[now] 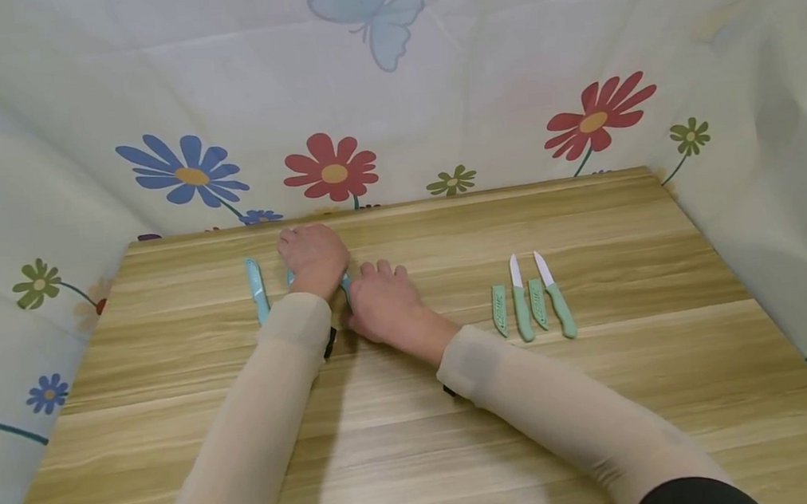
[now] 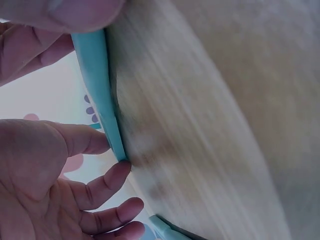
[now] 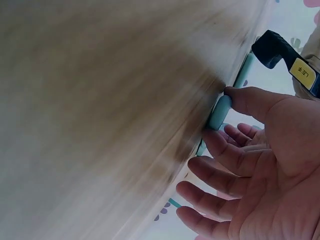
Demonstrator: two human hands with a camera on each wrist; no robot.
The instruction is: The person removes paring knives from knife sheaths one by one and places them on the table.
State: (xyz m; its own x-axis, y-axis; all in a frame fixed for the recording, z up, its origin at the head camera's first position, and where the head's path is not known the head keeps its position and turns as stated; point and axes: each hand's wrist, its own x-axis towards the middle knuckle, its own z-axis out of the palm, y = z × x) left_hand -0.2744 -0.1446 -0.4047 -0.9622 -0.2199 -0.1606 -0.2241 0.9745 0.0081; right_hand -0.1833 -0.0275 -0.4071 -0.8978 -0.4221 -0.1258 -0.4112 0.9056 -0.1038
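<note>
Woodgrain surface [image 1: 648, 407] bears two already bared green knives [image 1: 522, 313] right of the seemingly sheathed blue knife [image 2: 97, 80] pinched by left hand [image 1: 313, 256] and right hand [image 1: 387, 305] fingers [image 2: 102, 191], its untouched twin [image 1: 255, 281] on its left.

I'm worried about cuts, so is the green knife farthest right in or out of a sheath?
Out. That green knife shows its pale blade bare, and a green sheath lies beside it.

The table [image 1: 664, 261] bears a blue knife [image 1: 256, 285], green knives [image 1: 523, 315], green sheaths [image 1: 500, 311].
</note>
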